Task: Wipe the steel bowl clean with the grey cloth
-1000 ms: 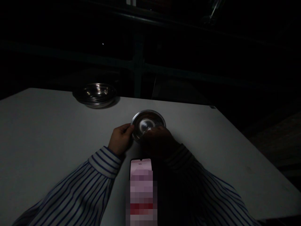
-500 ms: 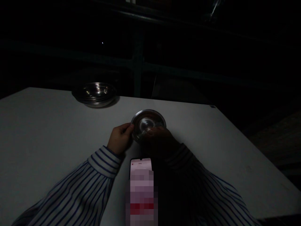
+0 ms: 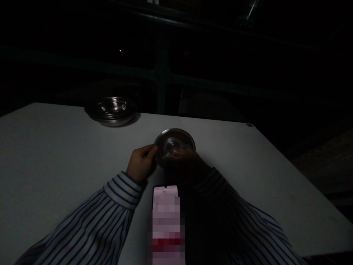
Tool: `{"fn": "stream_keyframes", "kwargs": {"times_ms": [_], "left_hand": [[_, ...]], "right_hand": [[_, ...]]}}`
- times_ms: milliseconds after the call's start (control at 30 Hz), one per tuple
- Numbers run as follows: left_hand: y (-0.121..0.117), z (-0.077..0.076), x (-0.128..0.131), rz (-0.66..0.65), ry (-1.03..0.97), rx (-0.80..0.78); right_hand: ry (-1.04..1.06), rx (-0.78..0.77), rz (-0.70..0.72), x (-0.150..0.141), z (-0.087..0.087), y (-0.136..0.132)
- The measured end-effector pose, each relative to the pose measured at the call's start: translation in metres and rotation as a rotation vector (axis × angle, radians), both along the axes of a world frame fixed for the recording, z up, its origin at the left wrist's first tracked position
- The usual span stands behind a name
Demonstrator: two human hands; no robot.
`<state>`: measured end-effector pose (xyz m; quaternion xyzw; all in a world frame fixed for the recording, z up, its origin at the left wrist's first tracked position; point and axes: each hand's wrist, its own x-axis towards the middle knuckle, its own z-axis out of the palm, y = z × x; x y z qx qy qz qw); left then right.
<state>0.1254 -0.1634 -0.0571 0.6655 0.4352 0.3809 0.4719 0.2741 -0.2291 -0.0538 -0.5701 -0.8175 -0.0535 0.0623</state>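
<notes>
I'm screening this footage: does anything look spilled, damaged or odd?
Nothing looks visibly spilled or damaged. The dimness is odd, though: the right hand, at the bowl, is deep in shadow while the phone glows.

Perhaps a workshop: dim framing (image 3: 162,79) stands behind a white table (image 3: 68,147).

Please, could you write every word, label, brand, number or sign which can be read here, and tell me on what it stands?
No text can be read for certain.
Phone: tiny marks at the top of its screen, too small to read; below, it is pixelated.
Dark patch at the table's far right corner: too small to tell.
Near metal bowl and bowl stack: no writing visible.
</notes>
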Motion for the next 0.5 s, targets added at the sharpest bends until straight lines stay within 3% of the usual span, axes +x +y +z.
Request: {"fn": "stream_keyframes", "kwargs": {"times_ms": [133, 367, 500], "left_hand": [[0.0, -0.001, 0.001, -0.009, -0.031, -0.039], [-0.002, 0.001, 0.0, 0.033, 0.01, -0.001], [0.0, 0.003, -0.001, 0.034, -0.005, -0.058]], "right_hand": [[-0.003, -0.008, 0.025, 0.006, 0.002, -0.002], [0.082, 0.017, 0.05, -0.001, -0.009, 0.009], [0.003, 0.018, 0.024, 0.001, -0.001, 0.002]]}}
